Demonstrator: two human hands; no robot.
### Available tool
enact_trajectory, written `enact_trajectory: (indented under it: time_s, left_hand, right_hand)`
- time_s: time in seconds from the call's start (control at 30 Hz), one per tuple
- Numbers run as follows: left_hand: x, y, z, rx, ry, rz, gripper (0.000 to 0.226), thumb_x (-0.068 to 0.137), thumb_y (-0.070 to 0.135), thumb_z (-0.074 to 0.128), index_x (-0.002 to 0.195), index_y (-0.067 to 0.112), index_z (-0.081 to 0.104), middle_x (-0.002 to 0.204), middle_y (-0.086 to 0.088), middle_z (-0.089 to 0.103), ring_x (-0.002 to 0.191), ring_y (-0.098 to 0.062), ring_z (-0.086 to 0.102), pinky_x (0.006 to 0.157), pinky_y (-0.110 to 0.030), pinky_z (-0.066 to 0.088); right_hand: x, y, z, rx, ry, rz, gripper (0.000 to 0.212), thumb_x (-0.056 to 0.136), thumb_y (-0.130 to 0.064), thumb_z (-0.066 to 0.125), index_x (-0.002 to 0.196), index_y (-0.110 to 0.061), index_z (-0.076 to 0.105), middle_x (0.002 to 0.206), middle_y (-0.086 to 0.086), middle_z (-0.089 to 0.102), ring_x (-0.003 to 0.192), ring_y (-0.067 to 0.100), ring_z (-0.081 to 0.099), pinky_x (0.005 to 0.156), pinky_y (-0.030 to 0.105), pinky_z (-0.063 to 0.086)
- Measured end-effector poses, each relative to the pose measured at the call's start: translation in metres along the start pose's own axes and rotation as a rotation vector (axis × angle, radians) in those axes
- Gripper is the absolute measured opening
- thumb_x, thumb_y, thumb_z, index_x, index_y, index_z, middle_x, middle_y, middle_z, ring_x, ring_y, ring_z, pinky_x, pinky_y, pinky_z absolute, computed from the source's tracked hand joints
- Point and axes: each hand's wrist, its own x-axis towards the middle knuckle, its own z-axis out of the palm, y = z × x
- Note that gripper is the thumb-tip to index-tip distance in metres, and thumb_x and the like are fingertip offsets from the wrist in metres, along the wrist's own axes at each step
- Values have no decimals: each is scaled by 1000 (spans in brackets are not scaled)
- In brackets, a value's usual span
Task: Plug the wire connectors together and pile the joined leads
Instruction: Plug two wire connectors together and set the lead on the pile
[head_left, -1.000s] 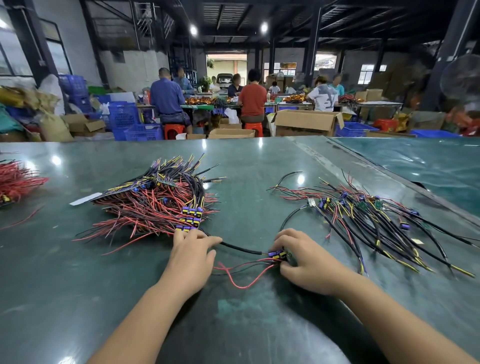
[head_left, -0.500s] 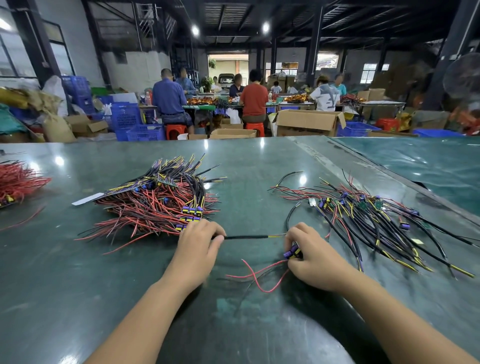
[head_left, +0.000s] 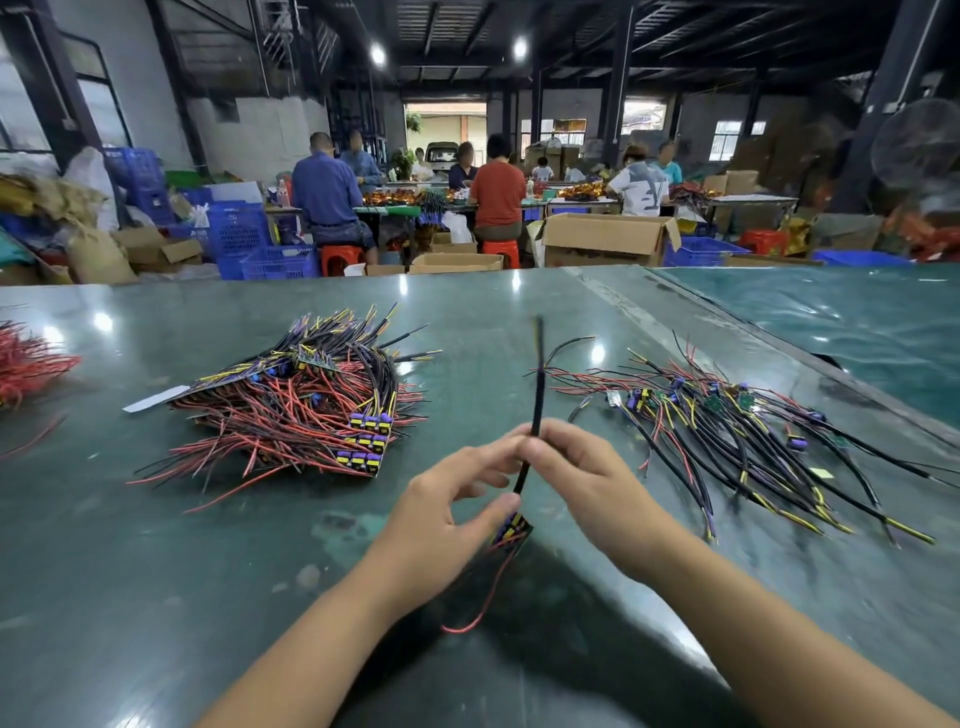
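Two hands meet above the table (head_left: 156, 597), sharing one lead lifted off the surface so the join can be worked in the air. The left hand (head_left: 447, 512) pinches the black cable (head_left: 535, 395) between forefinger and thumb, with the thumb near the purple and yellow connector (head_left: 511, 527) that hangs just below. The right hand (head_left: 587, 478) grips the same cable from the other side, its fingers curled round it, which keeps the lead steady and upright. A red wire (head_left: 488, 597) trails down from the connector toward the table. Whether the plug is fully seated cannot be told; it looks joined. To the left lies the pile of joined leads (head_left: 291, 410), connectors lined up at its near edge, probably for tidy stacking. To the right, the loose leads (head_left: 727, 441) are spread out, within easy reach.
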Motion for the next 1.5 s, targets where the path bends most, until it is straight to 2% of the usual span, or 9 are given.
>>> enact_trajectory:
  time_s: [0.1,0.23,0.4,0.63,0.83,0.97,1.03,1.2,1.5]
  left_hand:
    - [-3,-3,-1,61,82,13,44,85,22,60,121,46,53,106,22,63,94,-6,63,82,-23,51]
    - [-2,-7,-7,64,167,-61,40,90,6,60,110,41,59,97,13,66,85,-3,61,77,-14,47]
    - [-1,-6,-7,220,27,-210,18,83,30,70,94,43,62,85,16,66,76,1,56,70,-10,42]
    - [-5,-5,-3,448,-222,-205,40,78,37,73,116,39,61,94,21,61,91,0,53,85,-16,40]
    - [-5,-7,-6,308,-67,-265,34,77,17,70,102,40,65,84,18,66,64,5,57,71,-20,49]
    - [0,-7,-9,58,119,-283,46,78,2,68,103,41,64,85,12,61,63,-5,59,69,-15,48]
    - [1,-5,-10,-39,159,-288,44,79,0,68,104,36,66,84,10,57,60,-2,54,65,-11,44]
    - [0,-1,-8,-103,83,-304,47,74,-7,73,104,28,66,91,0,59,61,-5,57,68,-15,47]
    - [1,-4,-11,-233,14,-354,12,78,15,77,89,18,73,87,-2,74,80,-14,69,77,-24,54]
  right_hand:
    - [11,-11,-21,111,297,30,24,100,-12,42,89,-18,62,63,-3,58,56,9,56,55,25,48]
    - [23,-1,-84,-740,638,87,25,100,-15,40,80,-11,55,69,8,55,70,28,51,60,36,30]
    - [11,29,-98,-1365,330,463,36,92,-27,48,122,-7,52,127,18,52,116,37,43,97,38,33]
    - [7,32,-40,-1071,-1,255,30,89,-26,54,117,-19,62,106,5,63,105,28,57,84,33,44]
    - [11,35,-55,-1318,216,358,32,80,4,49,103,-9,68,104,11,61,102,33,57,78,35,45]
    - [4,29,-71,-1570,222,454,24,88,-11,50,106,-15,65,114,6,57,109,30,49,78,33,40]
    - [3,26,-66,-1422,252,313,26,92,-20,50,112,-19,67,120,3,56,109,27,50,87,32,40]
    - [-3,3,-17,-140,28,311,11,91,-24,61,88,-19,71,80,-5,68,67,3,60,63,11,46]
    - [-8,10,-3,149,-57,302,6,83,-8,69,87,-7,73,81,9,72,77,12,64,75,23,53]
